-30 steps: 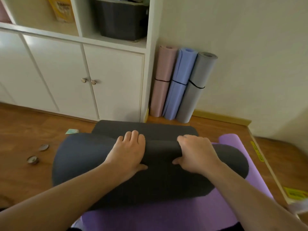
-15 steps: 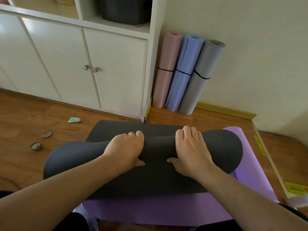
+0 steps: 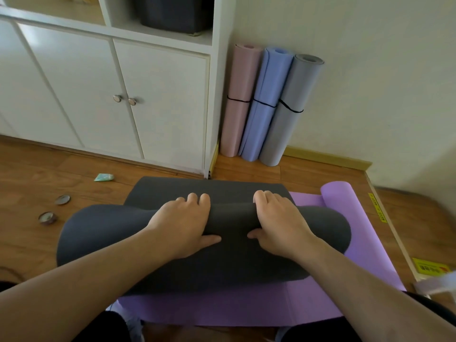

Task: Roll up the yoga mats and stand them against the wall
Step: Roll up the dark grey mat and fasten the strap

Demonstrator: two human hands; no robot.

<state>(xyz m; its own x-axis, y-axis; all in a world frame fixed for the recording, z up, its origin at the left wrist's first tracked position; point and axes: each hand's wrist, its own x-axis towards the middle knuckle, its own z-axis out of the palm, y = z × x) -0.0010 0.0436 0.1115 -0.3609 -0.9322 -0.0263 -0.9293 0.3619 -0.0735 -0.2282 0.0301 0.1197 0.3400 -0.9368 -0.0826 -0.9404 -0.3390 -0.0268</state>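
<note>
Rolled farther toward the wall since the earlier frames: dark grey yoga mat (image 3: 172, 248), now a thicker roll lying on the flat purple yoga mat (image 3: 271, 307), short unrolled tail ahead. Judged soft, springy, light, prone to unwinding; best held across the roll's middle. Left hand (image 3: 183, 224) and right hand (image 3: 277, 222) set palm-down atop the roll, fingers curled over its front edge, thumbs tucked behind, gripping. Stood against the wall beyond: pink, blue and grey rolled mats (image 3: 265, 104).
</note>
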